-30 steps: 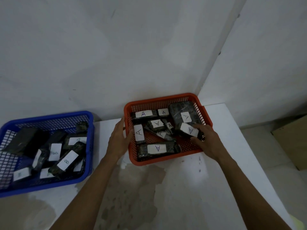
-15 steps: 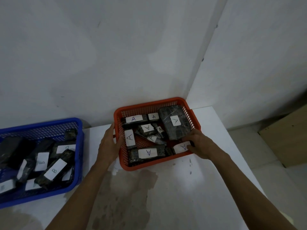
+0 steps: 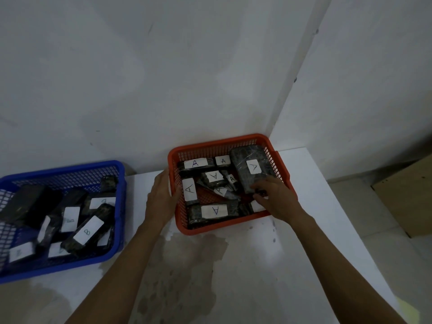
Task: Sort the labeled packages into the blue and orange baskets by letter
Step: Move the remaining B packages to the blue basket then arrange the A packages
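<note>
An orange basket (image 3: pixel 217 140) stands in the table's back corner and holds several dark wrapped packages with white "A" labels. One large package (image 3: pixel 251 167) lies at its back right. My right hand (image 3: pixel 278 199) is inside the basket's front right corner, fingers spread over a small labelled package (image 3: pixel 256 206) that lies there mostly hidden. My left hand (image 3: pixel 161 195) grips the basket's left wall, thumb over the rim. A blue basket (image 3: pixel 70 166) on the left holds several packages with "B" labels (image 3: pixel 87 230).
Both baskets sit on a white, stained table (image 3: pixel 257 277) pushed against white walls at the back and right. A brown cardboard box (image 3: pixel 406 197) stands on the floor past the table's right edge.
My right hand brought a small "A" package from the large package down to the basket's front right corner and now lies spread over it. My left hand stayed on the basket's left wall.
</note>
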Action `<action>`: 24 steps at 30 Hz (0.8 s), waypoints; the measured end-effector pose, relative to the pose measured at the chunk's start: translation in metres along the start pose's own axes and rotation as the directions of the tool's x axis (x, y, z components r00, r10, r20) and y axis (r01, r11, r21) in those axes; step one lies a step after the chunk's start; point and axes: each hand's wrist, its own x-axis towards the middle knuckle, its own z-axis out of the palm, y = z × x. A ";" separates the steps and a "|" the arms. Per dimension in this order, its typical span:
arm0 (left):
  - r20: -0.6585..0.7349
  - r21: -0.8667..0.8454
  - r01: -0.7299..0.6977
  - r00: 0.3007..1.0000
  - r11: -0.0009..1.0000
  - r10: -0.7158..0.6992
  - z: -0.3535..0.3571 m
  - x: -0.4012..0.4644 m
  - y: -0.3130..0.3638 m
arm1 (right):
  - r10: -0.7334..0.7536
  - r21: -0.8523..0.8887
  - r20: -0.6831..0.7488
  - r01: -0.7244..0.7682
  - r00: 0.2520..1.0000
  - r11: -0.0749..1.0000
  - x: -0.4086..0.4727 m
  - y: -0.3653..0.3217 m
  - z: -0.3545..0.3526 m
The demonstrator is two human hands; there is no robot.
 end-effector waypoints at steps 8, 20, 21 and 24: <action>-0.006 0.246 -0.341 0.936 0.907 0.353 0.005 0.000 0.019 | -0.133 0.195 0.011 0.128 0.991 0.972 0.007 -0.042 0.014; 0.119 0.345 -0.308 0.951 0.887 0.284 0.002 0.009 0.005 | -0.021 -0.043 0.150 0.028 0.988 0.999 0.085 -0.077 0.057; 0.118 0.346 -0.308 0.952 0.886 0.284 0.002 0.012 0.004 | -0.020 -0.121 0.205 0.046 0.979 0.992 0.090 -0.075 0.057; 0.122 0.337 -0.312 0.950 0.888 0.288 0.002 0.016 0.001 | -0.024 -0.224 0.280 0.090 0.960 0.971 0.099 -0.070 0.056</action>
